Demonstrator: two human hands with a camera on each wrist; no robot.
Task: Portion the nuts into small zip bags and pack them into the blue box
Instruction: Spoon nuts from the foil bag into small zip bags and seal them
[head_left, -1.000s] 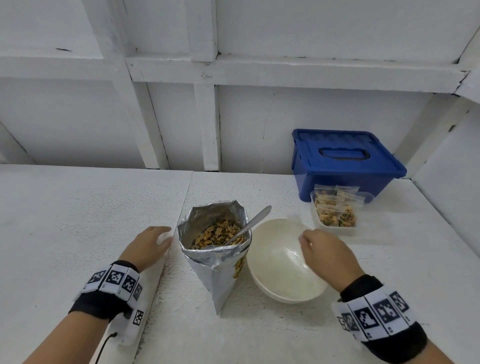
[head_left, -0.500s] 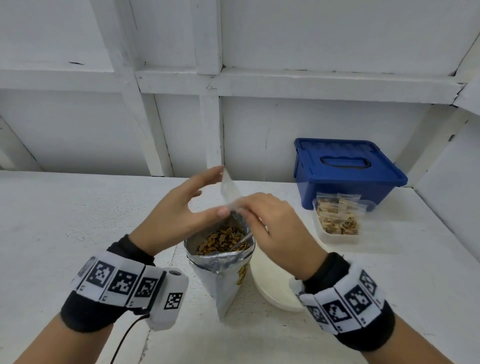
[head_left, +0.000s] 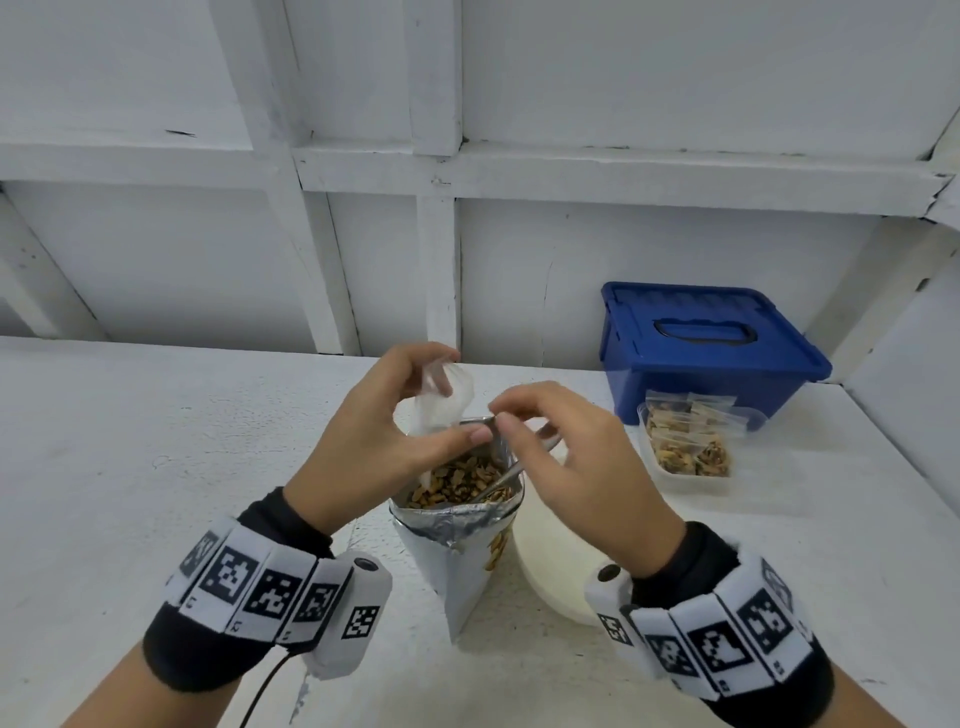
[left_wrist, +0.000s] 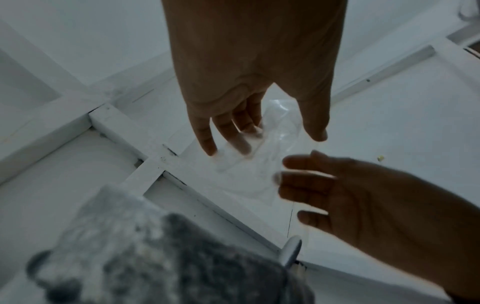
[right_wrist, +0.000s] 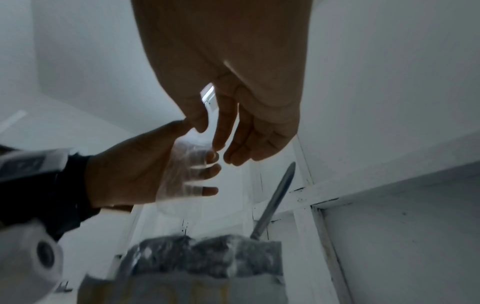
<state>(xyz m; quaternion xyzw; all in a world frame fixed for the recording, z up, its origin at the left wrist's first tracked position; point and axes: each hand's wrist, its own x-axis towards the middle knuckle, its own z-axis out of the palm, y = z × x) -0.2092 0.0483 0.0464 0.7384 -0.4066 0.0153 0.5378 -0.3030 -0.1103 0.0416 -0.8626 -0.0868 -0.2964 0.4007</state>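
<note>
The left hand (head_left: 384, 441) is raised just over the open foil bag (head_left: 457, 551) of nuts (head_left: 457, 480), thumb and fingers curled round an empty clear zip bag (head_left: 441, 402), which it holds upright. The right hand (head_left: 566, 462) sits close beside it, thumb and forefinger pinched at the zip bag's near edge by the left thumb tip; from the wrist views I cannot tell whether it has a real hold on the film or only touches it. A spoon (head_left: 506, 470) stands in the nuts, handle leaning toward the right hand.

My guess is the mouth of the zip bag is being teased open. The thin film could slip from the pinch, or the seal could stay stuck, and a tug might swing a wrist into the spoon handle or the foil rim and tip the tall, narrow bag, spilling nuts.

Touching the foil bag's right side is a pale bowl (head_left: 556, 566), so there is little slack there. Farther right, a clear tub (head_left: 680, 486) holds filled zip bags, just in front of the blue box (head_left: 706, 358), whose lid is on. The white table (head_left: 156, 467) lies open to the left; the wall stands behind
</note>
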